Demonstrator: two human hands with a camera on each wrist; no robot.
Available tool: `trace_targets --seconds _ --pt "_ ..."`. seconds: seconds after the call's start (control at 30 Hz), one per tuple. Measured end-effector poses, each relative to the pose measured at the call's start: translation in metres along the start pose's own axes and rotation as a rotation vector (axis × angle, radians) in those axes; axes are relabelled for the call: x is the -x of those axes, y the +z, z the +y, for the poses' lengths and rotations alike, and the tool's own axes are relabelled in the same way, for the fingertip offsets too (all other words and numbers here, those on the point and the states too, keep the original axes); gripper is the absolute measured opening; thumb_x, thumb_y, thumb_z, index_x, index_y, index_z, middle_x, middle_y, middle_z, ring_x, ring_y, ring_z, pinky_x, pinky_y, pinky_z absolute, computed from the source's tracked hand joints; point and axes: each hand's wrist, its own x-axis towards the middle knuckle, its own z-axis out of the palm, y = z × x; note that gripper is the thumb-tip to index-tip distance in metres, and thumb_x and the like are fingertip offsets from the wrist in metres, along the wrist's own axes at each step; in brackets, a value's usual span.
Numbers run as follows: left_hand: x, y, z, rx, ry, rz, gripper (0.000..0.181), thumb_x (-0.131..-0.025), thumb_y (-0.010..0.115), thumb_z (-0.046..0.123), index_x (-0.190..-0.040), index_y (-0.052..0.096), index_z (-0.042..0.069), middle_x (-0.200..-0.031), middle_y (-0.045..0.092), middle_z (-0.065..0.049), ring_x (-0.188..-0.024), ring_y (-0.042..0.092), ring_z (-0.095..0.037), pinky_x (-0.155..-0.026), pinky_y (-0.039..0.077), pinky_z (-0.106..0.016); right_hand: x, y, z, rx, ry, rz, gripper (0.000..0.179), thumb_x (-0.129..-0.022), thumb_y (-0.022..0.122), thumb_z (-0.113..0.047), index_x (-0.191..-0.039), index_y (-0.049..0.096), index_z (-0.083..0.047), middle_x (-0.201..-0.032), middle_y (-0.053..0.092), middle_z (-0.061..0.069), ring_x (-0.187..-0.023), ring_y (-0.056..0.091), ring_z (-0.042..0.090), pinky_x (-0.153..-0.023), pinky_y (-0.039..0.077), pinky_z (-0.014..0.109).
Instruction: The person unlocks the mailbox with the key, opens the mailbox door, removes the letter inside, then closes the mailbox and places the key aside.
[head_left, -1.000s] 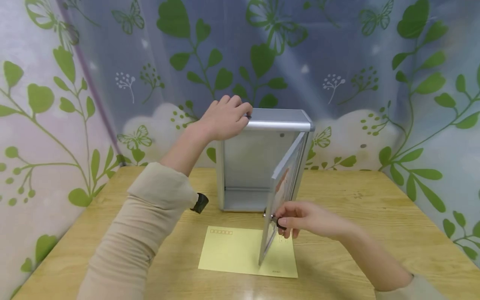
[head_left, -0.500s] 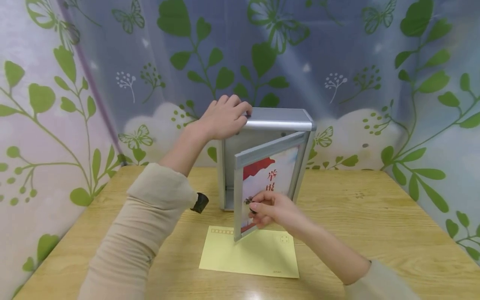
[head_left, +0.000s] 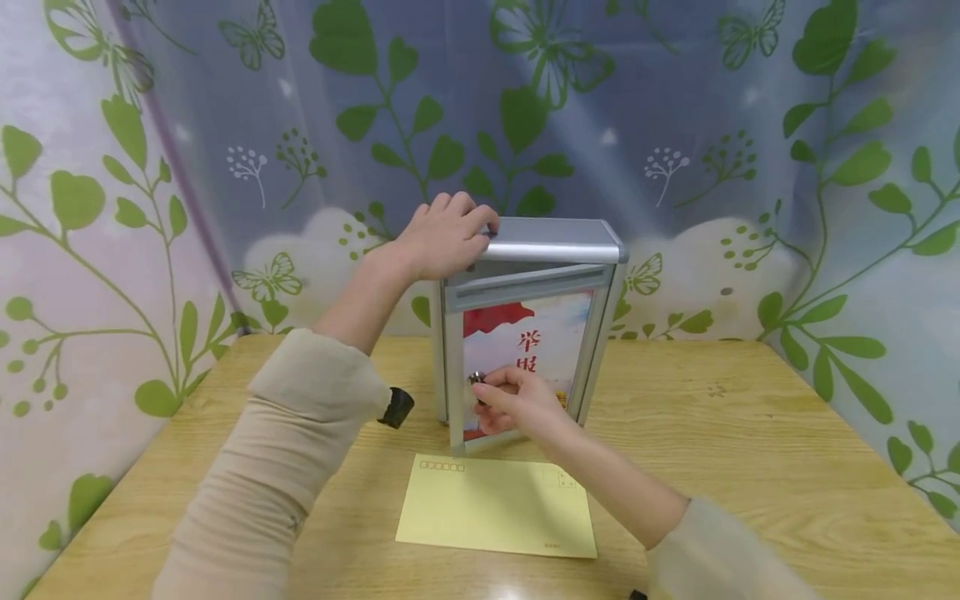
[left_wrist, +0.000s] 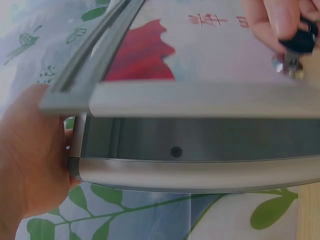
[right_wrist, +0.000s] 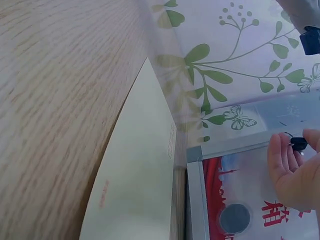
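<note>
Knuckles up, your left hand [head_left: 447, 237] curls its fingers at the end of an outstretched left arm [head_left: 277, 458]; lower down, your right hand [head_left: 517, 404] pinches between thumb and fingers, right forearm [head_left: 618, 479] slanting inward.

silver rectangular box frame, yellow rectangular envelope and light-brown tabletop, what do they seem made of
The silver rectangular box frame looks like metal, probably aluminium, satin-finished: a soft bright streak runs along its top edge. The yellow rectangular envelope seems matte paper, thin and flat with printed squares. The light-brown tabletop shows grain, so wood or laminate; glare suggests gloss.
</note>
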Motion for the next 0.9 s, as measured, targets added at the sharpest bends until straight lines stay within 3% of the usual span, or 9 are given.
trace_targets --seconds 0.1,0.33,0.9 --pt "0.001 -0.001 -0.001 0.0 -0.001 0.004 0.037 -0.096 0.028 0.023 -0.129 0.045 0.019 -0.128 0.036 -0.007 -0.117 0.029 -0.025 -0.092 0.027 -0.04 -0.007 0.005 0.0 0.046 -0.023 0.042 0.025 -0.09 0.062 -0.016 -0.101 0.054 0.006 -0.078 0.063 0.011 -0.06 0.06 0.015 -0.063 0.054 0.035" --pt "0.002 -0.002 -0.002 -0.008 -0.003 0.019 0.036 -0.097 0.028 0.024 -0.128 0.046 0.02 -0.127 0.036 -0.006 -0.116 0.029 -0.025 -0.09 0.027 -0.039 -0.021 0.009 -0.003 0.278 -0.191 0.089 0.02 -0.089 0.063 -0.016 -0.091 0.059 0.004 -0.072 0.064 0.011 -0.054 0.06 0.018 -0.055 0.053 0.033" --pt "0.002 0.007 -0.005 0.042 0.018 0.067 0.036 -0.096 0.029 0.024 -0.126 0.047 0.019 -0.123 0.038 -0.005 -0.113 0.03 -0.024 -0.089 0.026 -0.037 -0.037 0.007 -0.002 0.439 -0.223 0.127 0.021 -0.088 0.064 -0.022 -0.088 0.06 -0.002 -0.072 0.063 0.01 -0.056 0.06 0.02 -0.052 0.051 0.03"
